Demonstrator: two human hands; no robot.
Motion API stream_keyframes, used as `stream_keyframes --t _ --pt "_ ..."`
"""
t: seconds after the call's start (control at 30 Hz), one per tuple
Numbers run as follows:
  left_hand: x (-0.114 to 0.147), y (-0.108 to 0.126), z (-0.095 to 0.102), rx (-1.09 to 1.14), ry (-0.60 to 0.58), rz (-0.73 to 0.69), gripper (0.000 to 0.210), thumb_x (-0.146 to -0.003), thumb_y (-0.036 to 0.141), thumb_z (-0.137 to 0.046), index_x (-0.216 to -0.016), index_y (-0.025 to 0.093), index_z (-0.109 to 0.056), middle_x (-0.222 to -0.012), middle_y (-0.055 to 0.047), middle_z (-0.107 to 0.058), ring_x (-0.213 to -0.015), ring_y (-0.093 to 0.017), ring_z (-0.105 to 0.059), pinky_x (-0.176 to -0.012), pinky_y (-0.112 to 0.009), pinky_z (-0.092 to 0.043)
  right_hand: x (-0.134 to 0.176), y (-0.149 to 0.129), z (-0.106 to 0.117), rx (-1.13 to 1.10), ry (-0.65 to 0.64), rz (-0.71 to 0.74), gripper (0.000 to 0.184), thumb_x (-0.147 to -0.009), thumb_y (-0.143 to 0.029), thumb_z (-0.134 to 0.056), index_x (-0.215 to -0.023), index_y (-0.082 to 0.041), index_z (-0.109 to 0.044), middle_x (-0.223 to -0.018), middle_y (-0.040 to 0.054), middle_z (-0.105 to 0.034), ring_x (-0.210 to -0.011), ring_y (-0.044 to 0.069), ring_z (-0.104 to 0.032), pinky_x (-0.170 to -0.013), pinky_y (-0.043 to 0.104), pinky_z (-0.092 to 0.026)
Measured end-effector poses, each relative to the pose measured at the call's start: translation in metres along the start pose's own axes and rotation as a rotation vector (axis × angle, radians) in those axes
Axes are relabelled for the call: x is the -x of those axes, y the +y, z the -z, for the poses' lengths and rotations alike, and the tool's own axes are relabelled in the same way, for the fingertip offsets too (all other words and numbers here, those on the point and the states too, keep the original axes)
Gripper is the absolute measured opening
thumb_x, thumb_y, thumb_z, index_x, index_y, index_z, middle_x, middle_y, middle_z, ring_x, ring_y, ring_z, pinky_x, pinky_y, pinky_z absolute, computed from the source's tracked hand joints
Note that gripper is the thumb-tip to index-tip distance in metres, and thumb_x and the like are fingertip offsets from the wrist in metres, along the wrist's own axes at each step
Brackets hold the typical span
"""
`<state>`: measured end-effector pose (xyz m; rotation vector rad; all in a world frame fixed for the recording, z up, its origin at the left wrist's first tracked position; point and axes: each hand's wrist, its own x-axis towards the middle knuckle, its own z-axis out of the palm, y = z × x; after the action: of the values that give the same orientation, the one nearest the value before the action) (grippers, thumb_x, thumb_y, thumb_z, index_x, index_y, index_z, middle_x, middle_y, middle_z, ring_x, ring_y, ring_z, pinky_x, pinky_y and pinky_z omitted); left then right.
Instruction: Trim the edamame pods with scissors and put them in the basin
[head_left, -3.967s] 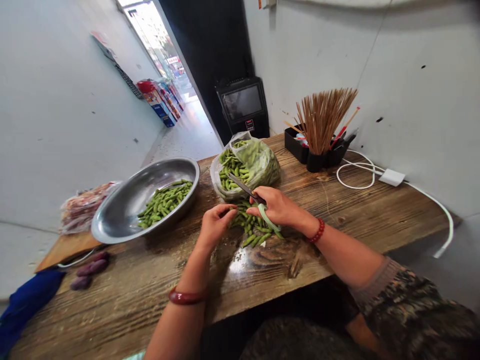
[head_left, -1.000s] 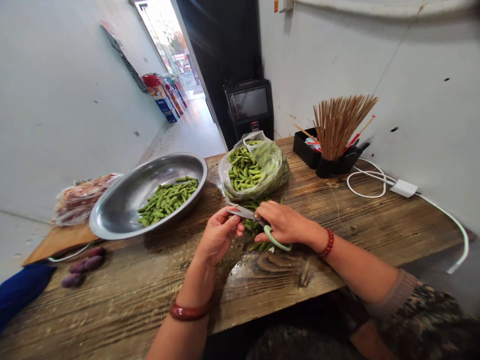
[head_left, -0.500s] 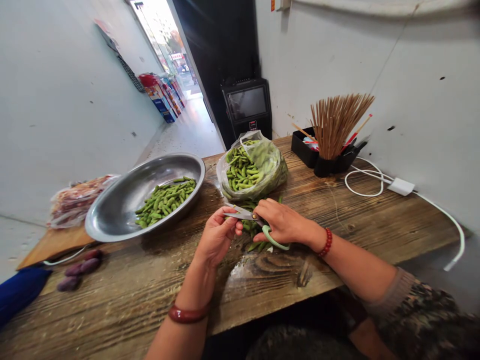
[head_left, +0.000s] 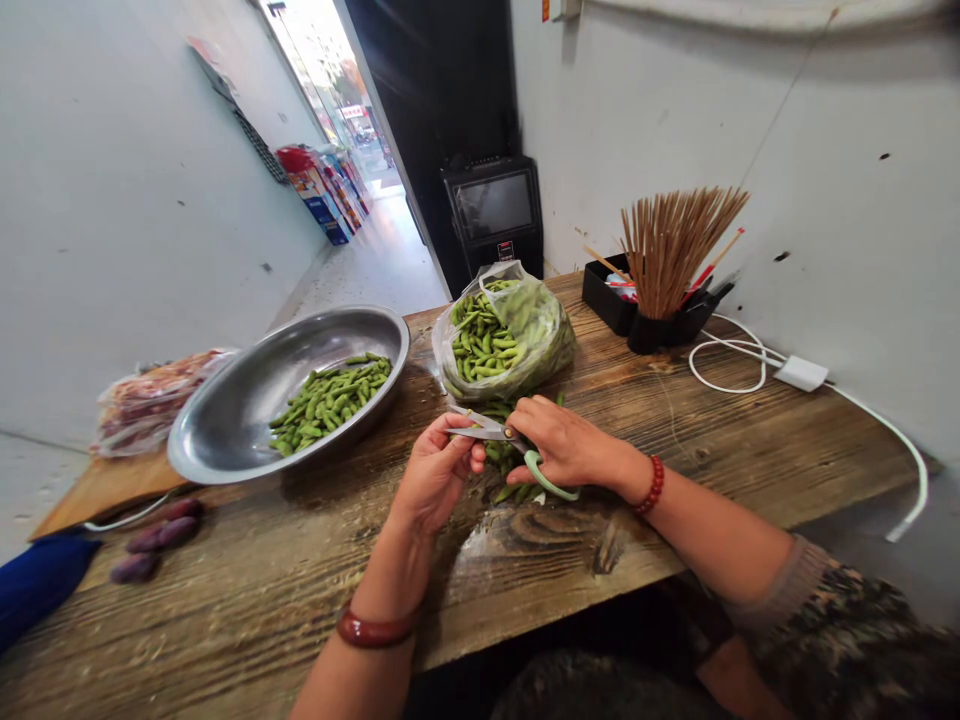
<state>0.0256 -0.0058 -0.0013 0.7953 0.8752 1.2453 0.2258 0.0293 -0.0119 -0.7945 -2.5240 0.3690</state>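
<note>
My right hand (head_left: 559, 440) is closed around the green handles of a pair of scissors (head_left: 486, 432), whose blades are a little apart and point left. The blades reach across the fingertips of my left hand (head_left: 441, 470). That hand is pinched on an edamame pod; just a small greenish bit shows by the blades, and the fingers hide the rest. Loose edamame pods (head_left: 517, 492) lie on the wooden table under the scissors and my right hand. Behind them stands an open clear plastic bag (head_left: 547, 345) full of edamame pods. More pods (head_left: 330, 402) lie in a wide metal basin (head_left: 232, 410) at left.
Left of the basin, a bag of reddish food (head_left: 157, 400) rests on a wooden board (head_left: 105, 490). Several purple oval things (head_left: 161, 535) and a blue cloth (head_left: 45, 585) are nearer. At right are a black holder (head_left: 609, 300) with sticks (head_left: 667, 250) and a white cable (head_left: 870, 405).
</note>
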Motion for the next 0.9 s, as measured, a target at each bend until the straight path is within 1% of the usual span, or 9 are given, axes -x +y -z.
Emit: stream_keyframes --t 0.27,0.43,0.67,0.8,0.9 --pt "0.0 -0.001 -0.001 -0.012 -0.013 -0.008 0.029 -0.064 0.022 -0.083 -0.08 0.015 -0.06 -0.061 0.002 -0.061 -0.05 -0.007 -0.055 -0.044 -0.016 -0.044 0.001 -0.002 -0.002 0.031 -0.033 -0.011 0.042 -0.078 -0.054 -0.068 -0.089 -0.017 -0.052 -0.09 0.0068 -0.054 -0.081 0.02 -0.047 -0.07 0.031 -0.039" --pt "0.001 0.0 -0.001 -0.027 -0.014 -0.02 0.028 -0.065 0.022 -0.082 -0.08 0.015 -0.06 -0.062 0.002 -0.061 -0.05 -0.007 -0.055 -0.043 -0.015 -0.044 0.001 -0.005 -0.002 0.015 -0.045 -0.021 0.038 -0.079 -0.049 -0.069 -0.089 -0.017 -0.051 -0.087 0.0059 -0.056 -0.078 0.019 -0.049 -0.068 0.029 -0.039" --pt "0.001 0.0 -0.001 -0.061 -0.008 -0.042 0.027 -0.066 0.022 -0.081 -0.08 0.014 -0.06 -0.064 0.002 -0.06 -0.048 -0.006 -0.053 -0.041 -0.014 -0.042 0.002 -0.001 -0.005 0.049 -0.043 -0.012 0.032 -0.082 -0.044 -0.067 -0.089 -0.017 -0.052 -0.089 0.0068 -0.059 -0.08 0.02 -0.051 -0.07 0.029 -0.039" --pt "0.001 0.002 0.003 -0.125 -0.014 -0.028 0.024 -0.068 0.022 -0.079 -0.08 0.014 -0.06 -0.068 0.0 -0.062 -0.047 -0.005 -0.052 -0.04 -0.014 -0.042 0.001 0.003 -0.007 0.026 -0.059 -0.007 0.027 -0.084 -0.04 -0.065 -0.087 -0.017 -0.053 -0.086 0.0059 -0.059 -0.077 0.018 -0.051 -0.068 0.028 -0.038" --pt "-0.001 0.007 0.007 -0.129 -0.003 -0.018 0.024 -0.067 0.021 -0.079 -0.081 0.014 -0.061 -0.067 0.0 -0.062 -0.05 -0.006 -0.053 -0.045 -0.015 -0.045 0.0 0.007 -0.008 0.004 -0.045 -0.027 0.025 -0.083 -0.038 -0.066 -0.086 -0.017 -0.053 -0.085 0.0056 -0.059 -0.077 0.018 -0.051 -0.068 0.027 -0.038"
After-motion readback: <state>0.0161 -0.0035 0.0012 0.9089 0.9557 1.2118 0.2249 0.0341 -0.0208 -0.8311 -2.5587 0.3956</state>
